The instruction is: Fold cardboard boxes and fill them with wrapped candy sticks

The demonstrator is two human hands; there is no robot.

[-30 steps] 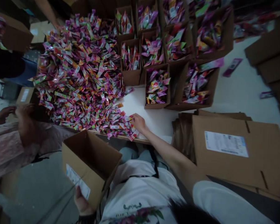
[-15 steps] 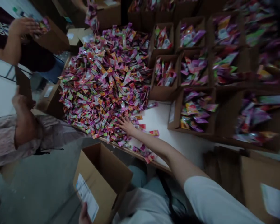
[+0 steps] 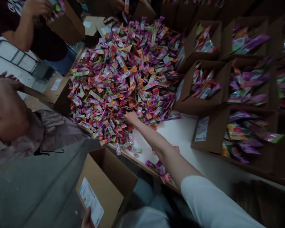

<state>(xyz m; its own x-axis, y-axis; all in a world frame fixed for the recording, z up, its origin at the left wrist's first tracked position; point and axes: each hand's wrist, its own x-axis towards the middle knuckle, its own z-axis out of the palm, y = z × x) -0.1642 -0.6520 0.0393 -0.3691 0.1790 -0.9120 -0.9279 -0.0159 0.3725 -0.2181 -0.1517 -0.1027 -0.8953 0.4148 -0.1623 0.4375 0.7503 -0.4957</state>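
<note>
Curled in from an earlier spread, the right hand is pressed into heaped shiny purple-and-multicolour packets on the white worktop; its grip cannot be told. Nearer, an open brown cardboard box is held by the left hand.

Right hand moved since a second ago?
Yes: the right hand has moved left, farther into the packet pile, away from the nearest filled box.

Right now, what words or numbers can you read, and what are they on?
None can be read:
Box in the left hand: label too blurred.
Other boxes: labels too small and blurred.
Packets: print too small.
Dark shirt: lettering blurred, cut off.
</note>
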